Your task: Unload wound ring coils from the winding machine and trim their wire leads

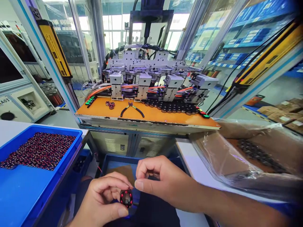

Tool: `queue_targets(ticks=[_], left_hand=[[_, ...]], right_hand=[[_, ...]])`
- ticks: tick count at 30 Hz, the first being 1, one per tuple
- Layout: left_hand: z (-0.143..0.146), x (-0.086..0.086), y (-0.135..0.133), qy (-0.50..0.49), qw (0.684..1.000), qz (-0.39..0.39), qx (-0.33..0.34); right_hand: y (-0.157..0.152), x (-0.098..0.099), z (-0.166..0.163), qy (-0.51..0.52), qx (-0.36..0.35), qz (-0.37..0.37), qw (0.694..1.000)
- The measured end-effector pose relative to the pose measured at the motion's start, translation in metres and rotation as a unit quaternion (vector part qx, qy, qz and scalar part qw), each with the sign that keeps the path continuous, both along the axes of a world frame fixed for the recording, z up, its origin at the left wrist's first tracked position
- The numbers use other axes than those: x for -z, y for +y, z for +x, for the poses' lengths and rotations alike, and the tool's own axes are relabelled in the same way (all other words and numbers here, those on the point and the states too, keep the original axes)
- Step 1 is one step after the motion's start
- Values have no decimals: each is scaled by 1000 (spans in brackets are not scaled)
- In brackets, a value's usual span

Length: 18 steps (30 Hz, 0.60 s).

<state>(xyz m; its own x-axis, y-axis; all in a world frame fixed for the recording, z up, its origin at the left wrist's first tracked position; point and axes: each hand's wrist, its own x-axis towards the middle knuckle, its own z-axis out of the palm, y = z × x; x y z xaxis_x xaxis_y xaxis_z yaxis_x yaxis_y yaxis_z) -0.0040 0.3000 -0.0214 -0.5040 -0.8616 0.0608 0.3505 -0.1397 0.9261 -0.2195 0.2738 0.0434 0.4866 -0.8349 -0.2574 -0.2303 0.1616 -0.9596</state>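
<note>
Two hands point(100, 197) point(165, 179), held ring point(126, 192), "A01" marking point(5, 101)

One camera looks forward and down from the person's head, near the left hand point(100, 197) and right hand point(163, 179), low in view. It faces the long front edge of the orange worktop point(104, 109), farther off, with both front corners inside its wide view.

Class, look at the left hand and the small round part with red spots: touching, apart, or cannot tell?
Touching. The head view shows the left hand gripping the round part between thumb and fingers.
</note>
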Motion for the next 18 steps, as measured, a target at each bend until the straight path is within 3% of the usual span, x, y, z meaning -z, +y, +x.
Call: queue_targets(ticks=[6, 12, 18], left_hand=[[1, 1, -3, -18, 999, -41, -14], [4, 3, 0, -31, 998, -52, -22], [3, 5, 3, -17, 999, -8, -34]], right_hand=[[-12, -15, 4, 22, -57, -10, 998], [-13, -26, 12, 120, -126, 2, 985], [-11, -23, 11, 130, -154, -55, 978]])
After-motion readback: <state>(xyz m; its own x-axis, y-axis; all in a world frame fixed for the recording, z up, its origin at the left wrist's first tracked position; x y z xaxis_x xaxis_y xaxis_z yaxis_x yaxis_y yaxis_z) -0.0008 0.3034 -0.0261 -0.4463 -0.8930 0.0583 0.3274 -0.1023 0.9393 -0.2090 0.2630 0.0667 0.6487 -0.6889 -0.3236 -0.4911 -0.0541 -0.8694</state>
